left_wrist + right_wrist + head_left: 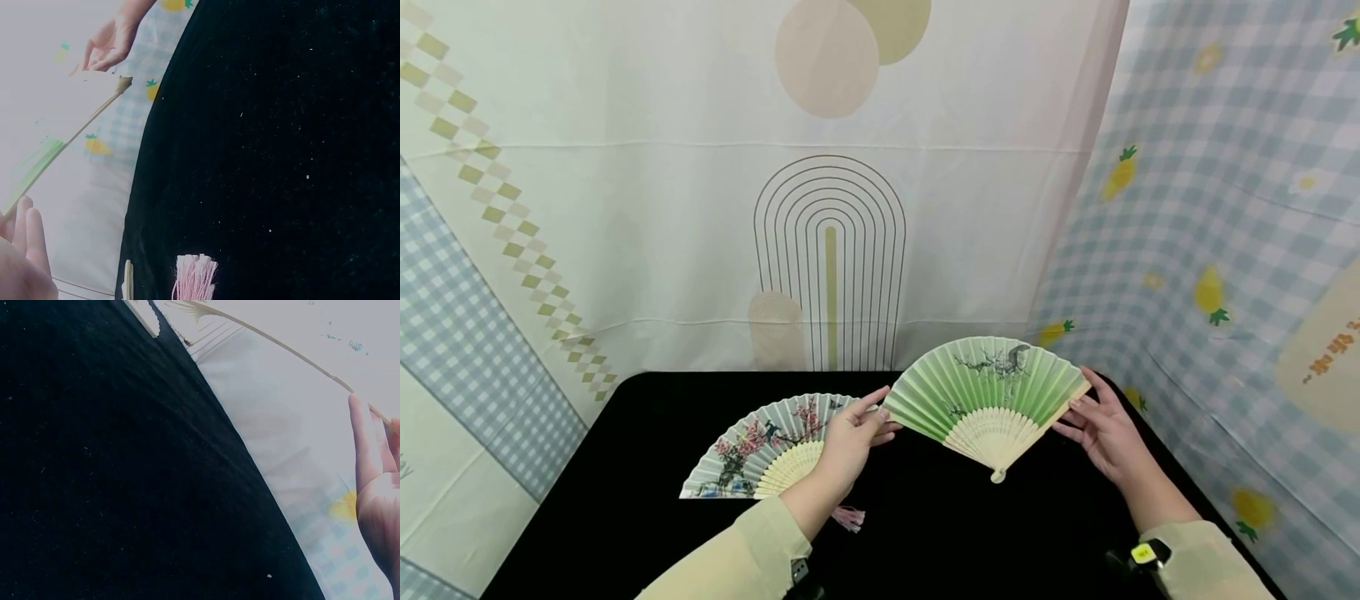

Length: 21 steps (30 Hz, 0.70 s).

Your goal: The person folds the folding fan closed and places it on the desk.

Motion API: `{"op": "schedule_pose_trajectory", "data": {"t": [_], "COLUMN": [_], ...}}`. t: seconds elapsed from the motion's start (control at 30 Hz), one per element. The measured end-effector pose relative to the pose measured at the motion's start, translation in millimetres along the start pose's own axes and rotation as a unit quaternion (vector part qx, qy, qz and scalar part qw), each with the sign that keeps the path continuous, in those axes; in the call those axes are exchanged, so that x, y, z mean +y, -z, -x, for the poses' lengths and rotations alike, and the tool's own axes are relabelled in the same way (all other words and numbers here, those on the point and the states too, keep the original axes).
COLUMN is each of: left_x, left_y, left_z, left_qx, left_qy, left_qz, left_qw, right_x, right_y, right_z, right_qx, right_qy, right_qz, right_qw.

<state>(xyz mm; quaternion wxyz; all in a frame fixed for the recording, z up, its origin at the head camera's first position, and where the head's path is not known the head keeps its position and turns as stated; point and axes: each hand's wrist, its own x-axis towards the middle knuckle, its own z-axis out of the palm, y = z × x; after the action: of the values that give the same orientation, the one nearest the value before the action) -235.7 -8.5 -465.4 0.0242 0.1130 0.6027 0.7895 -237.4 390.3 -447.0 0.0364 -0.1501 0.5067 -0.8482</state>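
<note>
Held spread wide above the black cloth-covered bench (pixel 970 533): an open green paper folding fan with pale bamboo ribs and a painted branch (pixel 988 387), raised clear of the cloth, pivot end hanging lowest. Pinched at its left outer rib by the left hand (pixel 850 442), thumb and fingers (pixel 880 417) closed on the edge; steadied at its right outer rib by the right hand (pixel 1101 429), fingers (pixel 1093 396) lying fairly straight along the stick.

Judged very light, with stiff slats but a thin pleated leaf, easily creased or torn. Best taken by the two outer guard sticks or near the rivet, never by the paper.

Lying flat on the bench just behind the left hand: a second open folding fan, grey-blue with pink blossoms (pixel 752 450), its pink tassel (pixel 850 518) beside the left wrist.
</note>
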Motion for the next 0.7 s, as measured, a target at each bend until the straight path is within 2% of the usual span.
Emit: {"op": "schedule_pose_trajectory", "data": {"t": [0.4,0.7], "left_x": [1.6,0.7], "left_y": [-0.5,-2.2], "left_z": [-0.6,-1.2], "left_qx": [0.012,0.022], "left_qy": [-0.005,-0.002], "left_qz": [-0.009,-0.027], "left_qw": [0.9999,0.9994], "right_x": [-1.2,0.7], "right_y": [-6.3,-9.6], "right_z": [0.8,0.0], "right_qx": [0.001,-0.01], "right_qy": [-0.016,-0.011], "right_qz": [0.039,0.059], "right_qw": [0.999,0.998]}}
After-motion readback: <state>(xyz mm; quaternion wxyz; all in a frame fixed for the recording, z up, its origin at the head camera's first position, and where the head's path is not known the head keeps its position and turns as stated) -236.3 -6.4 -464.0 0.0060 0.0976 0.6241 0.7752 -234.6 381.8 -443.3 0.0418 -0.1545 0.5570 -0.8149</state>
